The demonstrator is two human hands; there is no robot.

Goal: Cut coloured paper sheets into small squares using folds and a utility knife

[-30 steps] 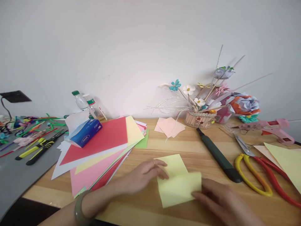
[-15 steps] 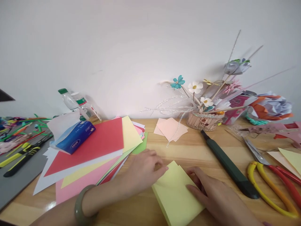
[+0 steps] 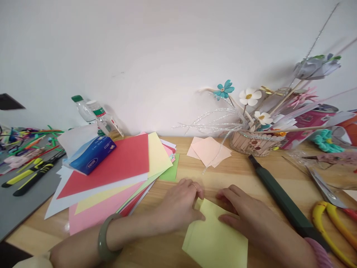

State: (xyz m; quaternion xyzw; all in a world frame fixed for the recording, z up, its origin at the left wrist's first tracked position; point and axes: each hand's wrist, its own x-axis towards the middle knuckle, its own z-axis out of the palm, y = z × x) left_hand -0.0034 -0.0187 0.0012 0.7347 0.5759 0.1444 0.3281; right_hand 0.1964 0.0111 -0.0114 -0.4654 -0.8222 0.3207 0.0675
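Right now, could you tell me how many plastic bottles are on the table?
2: both stand at the back left against the wall, behind the blue tissue pack. The green-capped bottle is left of the white-capped bottle; more may be hidden.

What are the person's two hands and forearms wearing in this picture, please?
The left hand has a thin ring on one of its fingers and a smooth, grey-green bangle at the wrist. The right hand is bare, with a pink cuff at its wrist.

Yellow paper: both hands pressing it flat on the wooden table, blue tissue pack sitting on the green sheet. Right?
Not quite. In the head view the blue tissue pack sits on the red sheet, not a green one. Both the left hand and right hand do press the yellow paper on the wooden table.
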